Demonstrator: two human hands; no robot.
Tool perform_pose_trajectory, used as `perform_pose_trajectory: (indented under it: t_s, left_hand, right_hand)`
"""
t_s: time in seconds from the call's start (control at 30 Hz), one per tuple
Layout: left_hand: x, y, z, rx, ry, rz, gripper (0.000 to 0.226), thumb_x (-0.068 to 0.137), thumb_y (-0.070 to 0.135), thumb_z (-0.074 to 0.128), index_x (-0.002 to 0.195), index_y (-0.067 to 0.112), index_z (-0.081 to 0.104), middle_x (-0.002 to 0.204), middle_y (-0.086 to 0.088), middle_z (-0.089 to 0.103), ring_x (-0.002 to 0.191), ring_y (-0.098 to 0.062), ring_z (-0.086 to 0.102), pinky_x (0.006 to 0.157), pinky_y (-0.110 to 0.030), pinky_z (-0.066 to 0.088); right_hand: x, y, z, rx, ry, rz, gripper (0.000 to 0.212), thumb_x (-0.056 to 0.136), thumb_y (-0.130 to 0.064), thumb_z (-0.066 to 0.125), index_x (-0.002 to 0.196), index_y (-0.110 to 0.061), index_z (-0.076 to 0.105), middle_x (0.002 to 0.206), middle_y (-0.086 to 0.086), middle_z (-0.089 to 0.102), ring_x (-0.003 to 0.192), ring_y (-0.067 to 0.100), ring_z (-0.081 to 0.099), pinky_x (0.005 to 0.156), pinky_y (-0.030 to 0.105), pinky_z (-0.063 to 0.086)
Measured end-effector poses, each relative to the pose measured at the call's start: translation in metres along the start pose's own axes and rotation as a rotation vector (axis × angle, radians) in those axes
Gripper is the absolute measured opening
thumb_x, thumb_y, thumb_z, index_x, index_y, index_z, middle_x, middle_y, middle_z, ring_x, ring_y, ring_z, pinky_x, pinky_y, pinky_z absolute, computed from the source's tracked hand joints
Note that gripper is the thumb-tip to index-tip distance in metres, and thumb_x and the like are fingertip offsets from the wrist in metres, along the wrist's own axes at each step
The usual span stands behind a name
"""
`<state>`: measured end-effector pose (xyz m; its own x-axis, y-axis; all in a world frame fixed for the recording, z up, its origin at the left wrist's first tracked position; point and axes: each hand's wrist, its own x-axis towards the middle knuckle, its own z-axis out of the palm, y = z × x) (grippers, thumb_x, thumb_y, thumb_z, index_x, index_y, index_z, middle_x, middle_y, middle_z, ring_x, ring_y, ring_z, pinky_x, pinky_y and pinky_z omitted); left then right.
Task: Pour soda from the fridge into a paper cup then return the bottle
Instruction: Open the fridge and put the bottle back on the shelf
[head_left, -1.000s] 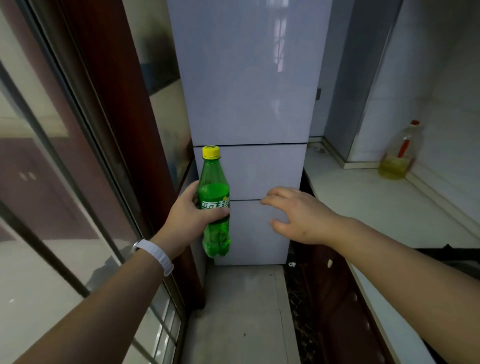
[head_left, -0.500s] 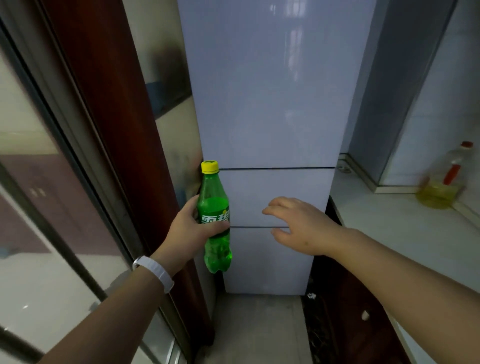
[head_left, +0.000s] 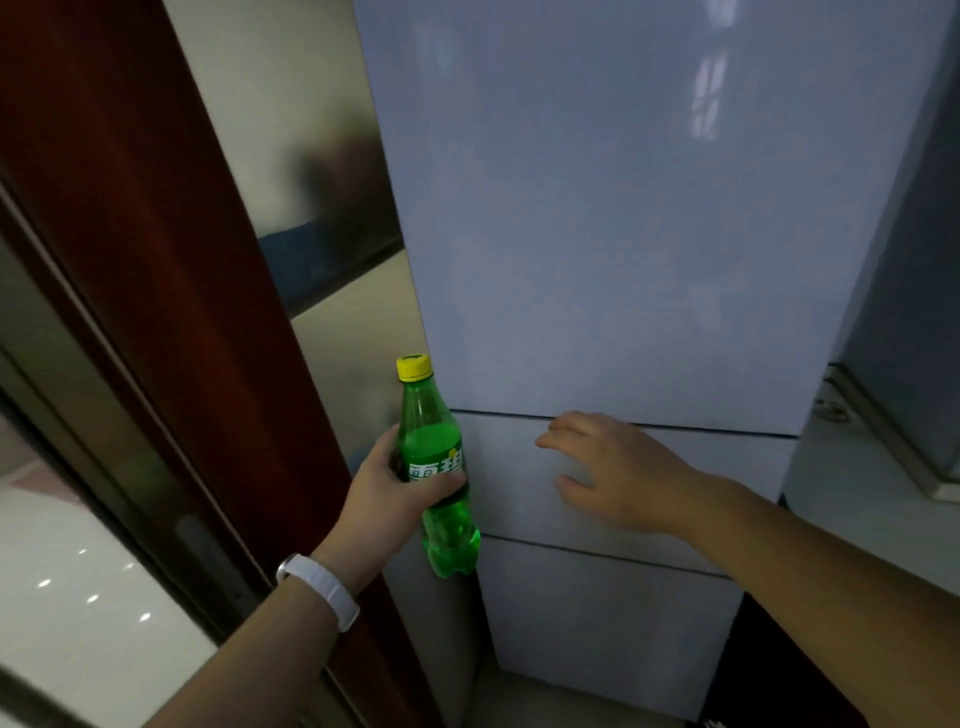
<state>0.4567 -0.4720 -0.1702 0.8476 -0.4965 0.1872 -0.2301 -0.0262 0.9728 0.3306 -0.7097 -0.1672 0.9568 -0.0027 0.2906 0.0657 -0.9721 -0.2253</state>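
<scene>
Soda bottle (head_left: 439, 470): green, yellow cap on, upright, its label band gripped by the left hand.
Left hand (head_left: 387, 501): fingers and thumb curled round the bottle; a white wristband (head_left: 322, 587) sits on the wrist behind it.
Right hand (head_left: 613, 473): to the right of the bottle, apart from it, fingers loosely spread and holding nothing, in front of the fridge's middle door.
Fridge (head_left: 623, 234): pale, glossy, all three doors closed, directly beyond both hands.
Door frame (head_left: 171, 260): dark red, left of the left hand.
</scene>
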Motion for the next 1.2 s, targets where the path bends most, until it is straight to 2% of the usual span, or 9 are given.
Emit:
perform_pose_trajectory:
  t_s: [0.27, 0.33, 0.43, 0.57, 0.73, 0.83, 0.93, 1.07, 1.2]
  left_hand:
    - [0.037, -0.009, 0.007, 0.054, 0.086, -0.063, 0.058, 0.068, 0.0, 0.084, 0.118, 0.016, 0.062, 0.099, 0.001, 0.075, 0.088, -0.016, 0.072, 0.065, -0.019, 0.054]
    - [0.046, -0.01, 0.007, 0.049, 0.101, -0.062, 0.06, 0.067, -0.003, 0.083, 0.12, 0.012, 0.06, 0.1, -0.001, 0.075, 0.089, -0.017, 0.072, 0.066, -0.021, 0.055]
    - [0.054, -0.011, 0.006, 0.031, 0.115, -0.058, 0.059, 0.068, -0.007, 0.082, 0.119, 0.011, 0.059, 0.095, 0.004, 0.075, 0.084, -0.011, 0.072, 0.063, -0.018, 0.054]
    - [0.063, -0.014, 0.001, -0.002, 0.143, -0.073, 0.06, 0.069, -0.007, 0.082, 0.111, 0.027, 0.057, 0.091, 0.018, 0.074, 0.08, -0.001, 0.07, 0.058, -0.013, 0.052]
    - [0.08, -0.019, -0.012, -0.036, 0.182, -0.074, 0.062, 0.065, -0.002, 0.085, 0.111, 0.03, 0.057, 0.094, 0.019, 0.072, 0.082, -0.002, 0.069, 0.057, -0.011, 0.051]
    - [0.089, -0.017, -0.018, -0.076, 0.179, -0.071, 0.065, 0.063, -0.003, 0.086, 0.113, 0.027, 0.058, 0.094, 0.016, 0.073, 0.081, -0.002, 0.069, 0.056, -0.012, 0.05]
    - [0.096, -0.018, -0.024, -0.087, 0.172, -0.069, 0.065, 0.061, -0.007, 0.086, 0.111, 0.023, 0.059, 0.095, 0.006, 0.074, 0.08, -0.007, 0.071, 0.055, -0.014, 0.051]
    - [0.106, -0.017, -0.032, -0.105, 0.166, -0.063, 0.068, 0.058, -0.005, 0.088, 0.108, 0.029, 0.059, 0.092, 0.006, 0.074, 0.08, -0.006, 0.071, 0.055, -0.016, 0.051]
    - [0.119, -0.018, -0.035, -0.089, 0.204, -0.055, 0.069, 0.058, 0.004, 0.091, 0.111, 0.032, 0.058, 0.094, 0.009, 0.073, 0.084, -0.009, 0.07, 0.066, -0.028, 0.055]
  right_hand:
    - [0.063, 0.033, 0.008, -0.036, -0.02, -0.135, 0.05, 0.089, -0.041, 0.049, 0.135, -0.021, 0.05, 0.132, 0.001, 0.049, 0.113, 0.021, 0.048, 0.093, 0.036, 0.043]
    - [0.087, 0.034, 0.001, -0.086, -0.018, -0.175, 0.05, 0.09, -0.04, 0.048, 0.135, -0.019, 0.05, 0.132, 0.003, 0.049, 0.114, 0.023, 0.048, 0.093, 0.039, 0.043]
    - [0.126, 0.03, -0.005, -0.231, -0.043, -0.259, 0.049, 0.091, -0.039, 0.046, 0.136, -0.019, 0.048, 0.133, 0.006, 0.047, 0.114, 0.026, 0.047, 0.091, 0.041, 0.042]
    - [0.174, 0.018, -0.01, -0.445, -0.042, -0.359, 0.047, 0.091, -0.036, 0.047, 0.134, -0.017, 0.047, 0.135, 0.01, 0.045, 0.116, 0.029, 0.044, 0.089, 0.039, 0.037]
    - [0.229, -0.003, -0.016, -0.613, 0.037, -0.495, 0.033, 0.083, -0.022, 0.053, 0.113, -0.01, 0.059, 0.127, 0.015, 0.05, 0.112, 0.032, 0.044, 0.09, 0.043, 0.034]
    - [0.26, -0.014, -0.019, -0.792, 0.04, -0.545, 0.031, 0.087, -0.025, 0.051, 0.115, -0.013, 0.057, 0.126, 0.013, 0.049, 0.117, 0.032, 0.041, 0.102, 0.048, 0.028]
    - [0.285, -0.019, -0.016, -0.971, 0.012, -0.535, 0.036, 0.092, -0.026, 0.046, 0.125, -0.014, 0.053, 0.134, 0.014, 0.045, 0.127, 0.034, 0.035, 0.111, 0.056, 0.017]
    - [0.307, -0.021, -0.009, -1.115, -0.004, -0.502, 0.041, 0.095, -0.027, 0.042, 0.132, -0.013, 0.051, 0.142, 0.018, 0.041, 0.136, 0.038, 0.026, 0.113, 0.062, 0.006]
    - [0.319, -0.015, -0.008, -1.194, -0.048, -0.417, 0.045, 0.098, -0.031, 0.035, 0.139, -0.014, 0.047, 0.148, 0.018, 0.034, 0.141, 0.038, 0.018, 0.111, 0.063, -0.002]
